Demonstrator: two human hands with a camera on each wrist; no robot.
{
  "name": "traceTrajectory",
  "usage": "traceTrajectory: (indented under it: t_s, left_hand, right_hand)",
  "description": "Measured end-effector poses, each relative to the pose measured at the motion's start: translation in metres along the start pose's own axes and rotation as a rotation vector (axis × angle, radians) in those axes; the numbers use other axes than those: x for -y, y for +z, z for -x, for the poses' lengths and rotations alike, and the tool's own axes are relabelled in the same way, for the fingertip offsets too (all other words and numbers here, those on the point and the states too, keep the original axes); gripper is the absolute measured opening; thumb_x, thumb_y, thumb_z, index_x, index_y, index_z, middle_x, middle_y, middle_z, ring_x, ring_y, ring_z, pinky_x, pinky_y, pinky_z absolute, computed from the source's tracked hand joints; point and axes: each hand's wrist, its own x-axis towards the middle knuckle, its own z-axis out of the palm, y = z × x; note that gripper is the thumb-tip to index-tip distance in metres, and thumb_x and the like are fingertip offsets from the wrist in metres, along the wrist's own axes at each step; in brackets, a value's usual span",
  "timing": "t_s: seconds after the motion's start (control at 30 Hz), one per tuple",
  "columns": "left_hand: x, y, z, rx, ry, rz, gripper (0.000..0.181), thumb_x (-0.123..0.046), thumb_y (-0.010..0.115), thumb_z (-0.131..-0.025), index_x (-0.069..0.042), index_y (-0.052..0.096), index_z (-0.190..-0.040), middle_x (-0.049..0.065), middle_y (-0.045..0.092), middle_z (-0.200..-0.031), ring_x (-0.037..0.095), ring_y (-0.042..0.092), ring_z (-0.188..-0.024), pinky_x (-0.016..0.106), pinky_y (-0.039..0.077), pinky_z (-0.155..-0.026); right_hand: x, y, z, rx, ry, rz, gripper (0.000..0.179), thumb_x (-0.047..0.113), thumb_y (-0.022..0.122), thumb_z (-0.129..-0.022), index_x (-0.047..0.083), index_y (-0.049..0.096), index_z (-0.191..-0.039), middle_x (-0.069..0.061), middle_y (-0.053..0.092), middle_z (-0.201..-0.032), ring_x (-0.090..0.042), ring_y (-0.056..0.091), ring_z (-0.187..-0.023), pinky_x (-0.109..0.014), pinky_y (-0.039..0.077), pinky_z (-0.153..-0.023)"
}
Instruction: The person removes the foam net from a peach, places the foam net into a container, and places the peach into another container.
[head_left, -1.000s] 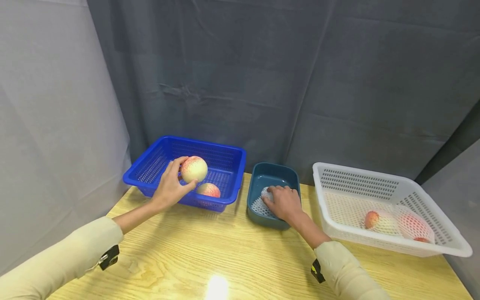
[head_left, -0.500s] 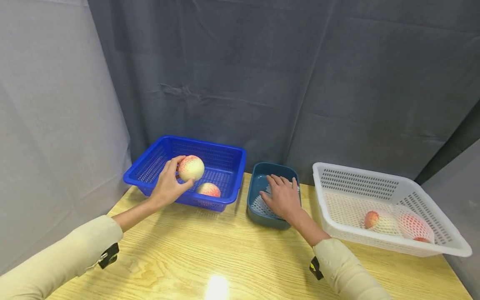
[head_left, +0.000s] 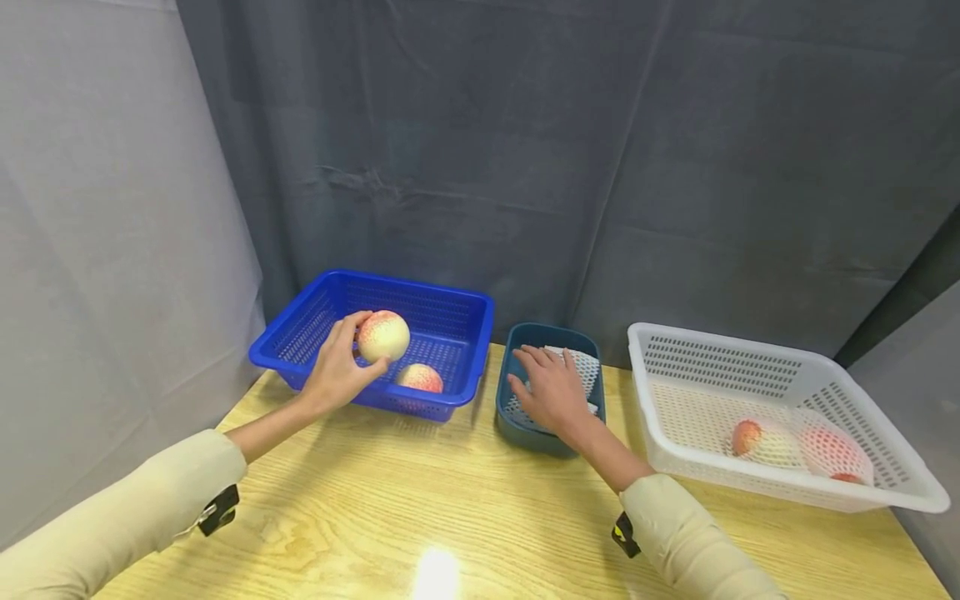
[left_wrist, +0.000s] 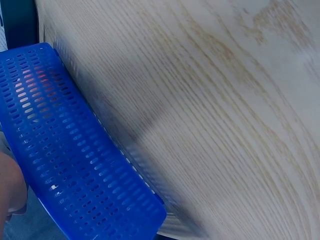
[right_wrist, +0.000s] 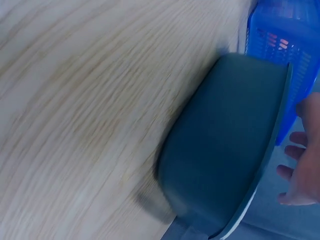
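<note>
In the head view my left hand (head_left: 337,367) grips a pale peach (head_left: 384,337) with a red blush, thumb below and fingers above, over the blue basket (head_left: 480,350). A second peach (head_left: 420,378) lies inside that basket. My right hand (head_left: 553,390) is over the teal bin (head_left: 536,442), its fingers spread and fairly straight. White foam fruit nets (head_left: 583,367) lie in the bin beneath and beside this hand; whether the fingers touch them is hard to tell. The right wrist view shows the hand (right_wrist: 305,155) above the rim, with bare fingertips.
To the right stands a white basket (head_left: 712,350) holding two peaches in foam nets, one net (head_left: 832,446) plainly visible. A wooden table (head_left: 420,492) bears the containers. Dark grey cloth (head_left: 480,167) hangs close behind them, light cloth (head_left: 112,250) at the left.
My right hand has lifted from its curled pose in the bin and spread its fingers; more white netting shows at the bin's back right. The left hand has shifted slightly left with the peach.
</note>
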Motion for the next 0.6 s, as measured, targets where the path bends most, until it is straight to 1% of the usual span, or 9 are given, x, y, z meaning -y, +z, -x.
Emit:
traceTrajectory:
  t_s: [0.13, 0.27, 0.4, 0.6]
  left_hand:
    - [0.001, -0.001, -0.001, -0.001, -0.003, -0.006, 0.072, -0.012, 0.081, -0.08, -0.002, 0.043, -0.141, 0.021, 0.048, -0.124, 0.033, 0.052, -0.109, 0.043, 0.056, -0.087]
    - [0.001, -0.003, -0.001, -0.002, -0.009, -0.01, 0.073, -0.012, 0.081, -0.08, -0.003, 0.043, -0.141, 0.02, 0.048, -0.124, 0.032, 0.052, -0.109, 0.042, 0.056, -0.087]
    - [0.001, -0.004, -0.001, -0.002, -0.009, -0.022, 0.073, -0.012, 0.081, -0.08, -0.002, 0.043, -0.141, 0.02, 0.049, -0.124, 0.032, 0.053, -0.109, 0.042, 0.056, -0.086]
    - [0.0, -0.005, -0.005, -0.002, 0.004, -0.03, 0.072, -0.013, 0.081, -0.08, -0.001, 0.044, -0.14, 0.022, 0.049, -0.124, 0.033, 0.053, -0.109, 0.044, 0.056, -0.086]
  right_hand:
    - [0.011, -0.001, -0.004, -0.032, -0.082, -0.063, 0.042, 0.028, 0.059, -0.101, 0.006, 0.06, -0.137, -0.014, 0.057, -0.14, -0.038, 0.05, -0.129, -0.061, 0.027, -0.112]
    - [0.023, -0.001, -0.006, -0.036, -0.187, -0.114, 0.039, 0.025, 0.058, -0.102, 0.005, 0.062, -0.136, -0.015, 0.059, -0.137, -0.037, 0.052, -0.128, -0.058, 0.034, -0.109]
    - [0.032, -0.001, -0.007, -0.011, -0.252, -0.159, 0.04, 0.028, 0.055, -0.104, 0.007, 0.061, -0.137, -0.013, 0.057, -0.14, -0.036, 0.049, -0.132, -0.054, 0.033, -0.111]
    - [0.041, 0.0, -0.012, 0.034, -0.327, -0.208, 0.04, 0.028, 0.053, -0.105, 0.006, 0.061, -0.137, -0.012, 0.054, -0.143, -0.033, 0.043, -0.138, -0.046, 0.027, -0.116]
